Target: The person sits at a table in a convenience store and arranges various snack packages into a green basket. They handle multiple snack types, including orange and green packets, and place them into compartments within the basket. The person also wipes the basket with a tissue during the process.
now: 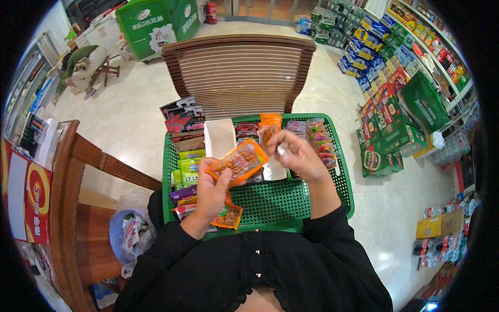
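Observation:
My left hand (pixel 213 186) grips an orange snack packet (pixel 238 160) with a clear window showing brown food. Beside it, my right hand (pixel 299 155) is raised and blurred, its fingers curled around a small white thing (pixel 284 149) that I cannot make out. Beneath both hands is a green perforated plastic basket (pixel 273 202). Upright orange packets (pixel 269 124) stand at its far side, close to my right fingers. A white open box (pixel 219 137) stands left of them. Another orange packet (pixel 227 217) lies near the basket's front left.
Green packets (pixel 191 165) and a purple packet (pixel 183 194) line the basket's left side; more packets (pixel 320 140) fill its far right. A striped chair back (pixel 239 74) rises behind. At left are a wooden counter (pixel 64 187) and a lined waste bin (pixel 119 234). Beer cartons (pixel 390 128) stand right.

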`<move>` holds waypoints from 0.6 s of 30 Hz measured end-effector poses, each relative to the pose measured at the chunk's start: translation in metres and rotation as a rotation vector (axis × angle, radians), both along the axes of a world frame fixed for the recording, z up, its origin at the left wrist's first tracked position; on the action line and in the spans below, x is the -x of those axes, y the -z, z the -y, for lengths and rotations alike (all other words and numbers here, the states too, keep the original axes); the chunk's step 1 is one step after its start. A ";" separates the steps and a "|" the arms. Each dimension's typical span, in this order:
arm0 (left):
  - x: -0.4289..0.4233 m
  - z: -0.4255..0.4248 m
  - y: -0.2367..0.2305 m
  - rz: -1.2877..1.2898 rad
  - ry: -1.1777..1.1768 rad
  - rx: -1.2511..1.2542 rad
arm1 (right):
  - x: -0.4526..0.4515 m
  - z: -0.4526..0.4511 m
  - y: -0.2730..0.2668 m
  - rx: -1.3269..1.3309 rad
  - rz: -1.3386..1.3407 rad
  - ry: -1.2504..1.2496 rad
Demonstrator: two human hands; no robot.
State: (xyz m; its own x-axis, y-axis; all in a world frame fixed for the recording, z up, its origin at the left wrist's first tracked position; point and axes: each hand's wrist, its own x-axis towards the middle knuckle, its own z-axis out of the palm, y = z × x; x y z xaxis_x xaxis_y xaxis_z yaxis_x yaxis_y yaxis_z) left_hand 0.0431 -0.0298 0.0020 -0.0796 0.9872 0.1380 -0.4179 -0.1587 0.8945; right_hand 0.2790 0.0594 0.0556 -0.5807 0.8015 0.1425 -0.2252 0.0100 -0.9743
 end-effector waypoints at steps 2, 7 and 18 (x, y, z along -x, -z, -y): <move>0.002 -0.001 0.011 -0.082 0.009 -0.019 | 0.011 0.001 0.001 -0.402 0.292 0.024; -0.004 0.000 0.007 -0.356 0.072 -0.149 | 0.008 0.010 0.005 -0.256 0.278 0.176; 0.021 -0.009 -0.011 -0.157 -0.308 -0.242 | -0.023 -0.024 0.012 -0.754 0.666 0.652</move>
